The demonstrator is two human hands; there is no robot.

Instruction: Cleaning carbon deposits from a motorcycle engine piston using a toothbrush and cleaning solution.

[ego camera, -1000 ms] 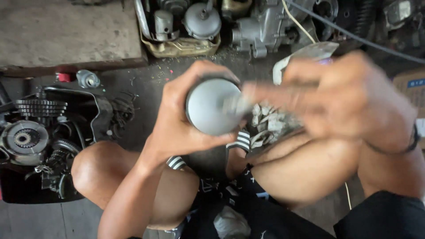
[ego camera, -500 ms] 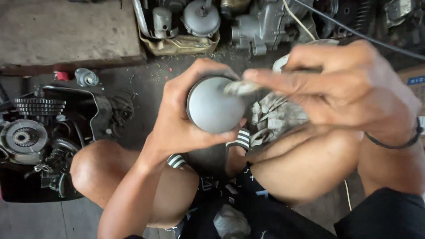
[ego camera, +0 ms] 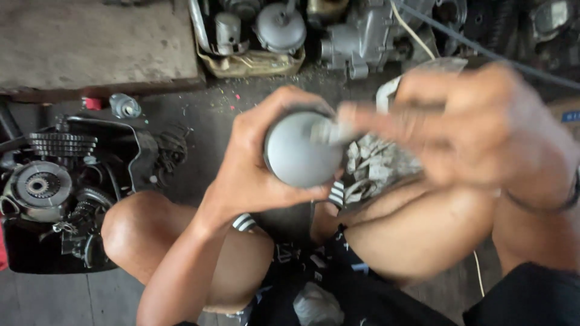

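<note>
L hand [ego camera: 254, 169] clamps round grey metal cylinder [ego camera: 300, 151]; R hand [ego camera: 477, 130], blurred, pinches small strip [ego camera: 329, 130] on its face. Open engine [ego camera: 54, 193] at left.

Soft, dim daylight, right hand [ego camera: 477, 130] motion-blurred (background machinery sharper), dark corners.

The round part [ego camera: 302, 151] gripped in the left hand [ego camera: 257, 163] looks like smooth, matt grey metal, and the blurred right hand [ego camera: 477, 133] presses a small pale strip [ego camera: 329, 130], perhaps abrasive paper, against its face. Left of that part, the opened engine [ego camera: 54, 199] shows dull, greasy steel in its toothed sprocket and round clutch plate, set in a black casing with a slight sheen. Above the part lie more engine pieces [ego camera: 278, 30] of dusty cast metal, beside a rough, matt concrete slab [ego camera: 90, 42], while crumpled grey cloth [ego camera: 377, 166] lies just right of the part.
</note>
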